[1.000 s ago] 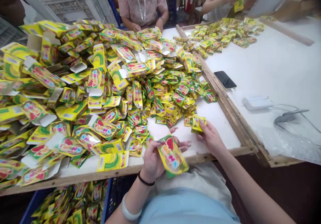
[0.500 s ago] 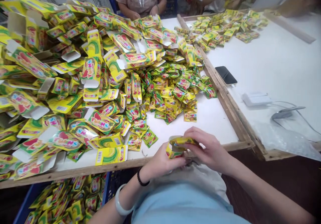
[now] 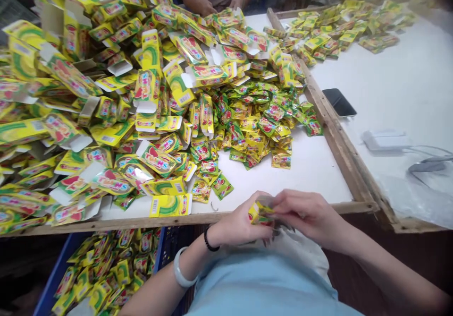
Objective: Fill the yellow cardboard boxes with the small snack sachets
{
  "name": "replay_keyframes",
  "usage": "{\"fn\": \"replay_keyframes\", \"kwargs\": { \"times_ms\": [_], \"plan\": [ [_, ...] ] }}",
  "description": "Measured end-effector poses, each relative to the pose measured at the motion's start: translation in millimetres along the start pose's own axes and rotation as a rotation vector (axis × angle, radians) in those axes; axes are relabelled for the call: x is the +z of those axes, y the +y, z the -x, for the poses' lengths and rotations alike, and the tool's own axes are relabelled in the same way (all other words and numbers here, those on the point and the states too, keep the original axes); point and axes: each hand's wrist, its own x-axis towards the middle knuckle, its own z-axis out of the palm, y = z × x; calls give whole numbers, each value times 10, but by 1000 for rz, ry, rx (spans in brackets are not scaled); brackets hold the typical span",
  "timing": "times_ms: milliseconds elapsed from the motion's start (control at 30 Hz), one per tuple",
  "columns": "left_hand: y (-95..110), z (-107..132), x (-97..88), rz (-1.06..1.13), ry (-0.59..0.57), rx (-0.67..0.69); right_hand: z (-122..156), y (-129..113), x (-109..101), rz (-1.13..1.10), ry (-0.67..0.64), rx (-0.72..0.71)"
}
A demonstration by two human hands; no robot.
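My left hand (image 3: 244,221) is wrapped around a small yellow candy box (image 3: 254,213) just in front of the table's near edge. The box's open end faces my right hand (image 3: 306,214), whose fingers pinch together at the opening. A yellow candy packet (image 3: 266,209) shows between those fingertips and the box, partly hidden and blurred. Beyond my hands lies a heap of small green and yellow candy packets (image 3: 256,134). To its left rises a large pile of yellow printed boxes (image 3: 155,162), many with white end flaps standing open.
A wooden strip (image 3: 332,141) borders the white tabletop (image 3: 311,169) on the right. Past it lie a phone (image 3: 339,102), a white device (image 3: 385,140) with a cable, and clear plastic. A blue crate (image 3: 65,269) of boxes stands below left. Two people sit across the table.
My right hand has brought the candy packet down to the box's opening; less of the packet shows. The whole view has shifted, with the table's things appearing farther right and slightly higher.
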Motion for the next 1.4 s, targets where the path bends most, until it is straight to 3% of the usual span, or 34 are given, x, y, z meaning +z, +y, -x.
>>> {"fn": "replay_keyframes", "kwargs": {
  "times_ms": [167,300,367,433,500,567,600,667,733,800,867,900,967,1033,1133,1233,1300,1400],
  "plan": [
    [34,-7,63,-72,-31,-23,39,-83,121,-29,-247,37],
    [109,31,75,-284,-19,-4,87,-69,113,61,-208,1],
    [151,134,-22,-452,80,68,158,34,-88,203,-19,4],
    [173,306,-210,-743,324,121,245,158,-422,464,363,90],
    [156,518,-441,-1070,623,84,290,258,-750,819,761,245],
    [91,715,-638,-1312,795,-48,224,309,-881,1008,924,350],
    [42,789,-705,-1404,826,-124,136,314,-828,999,928,356],
    [-71,863,-775,-1529,840,-243,-135,291,-482,811,815,282],
    [-177,841,-783,-1561,854,-291,-475,251,72,604,570,194],
    [-246,761,-770,-1483,857,-281,-775,235,620,569,323,166],
    [-272,673,-764,-1363,829,-246,-940,272,981,491,219,215],
    [-273,637,-764,-1314,813,-219,-960,309,1065,455,201,238],
    [-263,583,-765,-1231,801,-148,-892,401,1051,400,206,268],
    [-248,542,-755,-1113,798,-97,-742,466,875,288,223,281],
    [-220,462,-693,-862,747,-141,-532,416,557,-155,209,278],
    [-156,364,-582,-729,552,-131,-464,245,389,-450,31,230],
    [-93,324,-516,-723,381,-78,-482,160,372,-417,-50,205],
    [-13,329,-486,-792,218,-78,-508,139,417,-357,-32,250]
  ]
}}
